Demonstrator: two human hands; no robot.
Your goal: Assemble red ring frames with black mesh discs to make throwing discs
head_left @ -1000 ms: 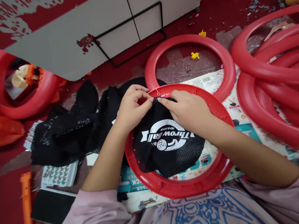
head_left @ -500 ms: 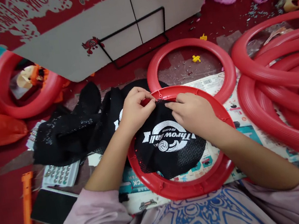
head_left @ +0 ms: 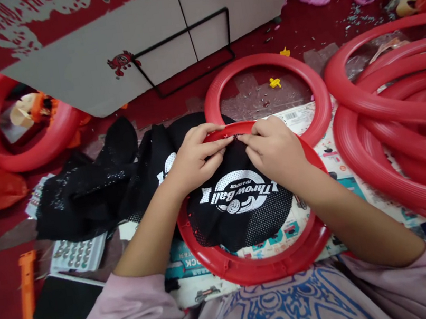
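A red plastic ring (head_left: 267,269) lies in front of me with its ribbed, hollow underside up. Across its opening rests a round piece of black mesh fabric (head_left: 227,229), printed in white with "Throw Ball". At the ring's far side my left hand (head_left: 198,156) has its fingertips closed on the fabric's top edge, its index finger stretched along the rim. My right hand (head_left: 278,150) pinches the same edge just to the right, the two index fingertips nearly touching. The fingers cover part of the rim there.
More black mesh fabric (head_left: 83,200) is heaped at the left. Several red rings (head_left: 361,158) are stacked at the right, and one ring (head_left: 209,93) lies just beyond. A white board (head_left: 106,85) stands at the back. An orange handle (head_left: 27,294) and a dark flat object (head_left: 68,303) lie left.
Both hands have shifted slightly along the far rim, and the left index finger now stretches further right along the fabric's edge. The fabric's top edge is pressed nearer the rim.
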